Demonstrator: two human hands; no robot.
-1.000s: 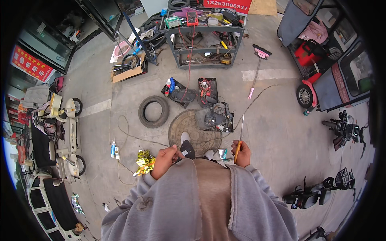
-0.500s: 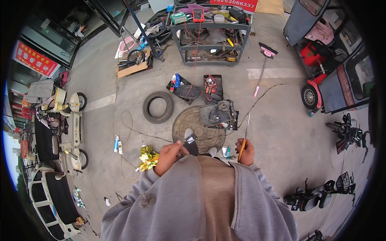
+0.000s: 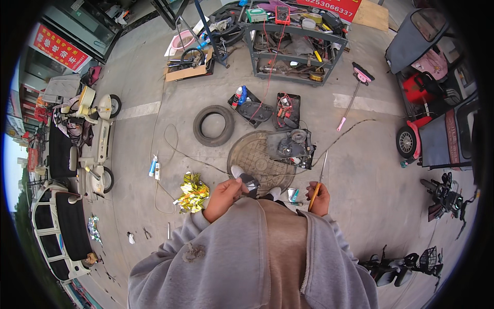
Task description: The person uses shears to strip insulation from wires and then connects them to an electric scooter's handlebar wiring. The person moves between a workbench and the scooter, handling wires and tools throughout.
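Observation:
My right hand (image 3: 321, 201) is wrapped round the orange handle of a long thin screwdriver (image 3: 315, 194), whose metal shaft points away from me. In front of my body, my left hand (image 3: 225, 199) is closed, thumb and fingertips pinched together; whatever lies between them is too small to make out. Just beyond it shows one of my shoes (image 3: 238, 172). A black box-like part with a round piece on top (image 3: 289, 143) lies on the floor ahead, partly over a round manhole cover (image 3: 251, 153). A crumpled gold foil bundle (image 3: 192, 194) lies left of my left hand.
A tyre (image 3: 197, 126) lies ahead, near a black tray of red leads (image 3: 285, 110). Beyond stands a tool cart (image 3: 288, 33). A cable (image 3: 192, 159) crosses the floor. A pink-handled broom (image 3: 351, 100) lies right, near a three-wheeler (image 3: 406, 141); a cream scooter (image 3: 103, 139) stands left.
The whole view has turned slightly, so the floor objects sit farther right and a little tilted. Both hands keep nearly the same pose, the screwdriver still in the right one.

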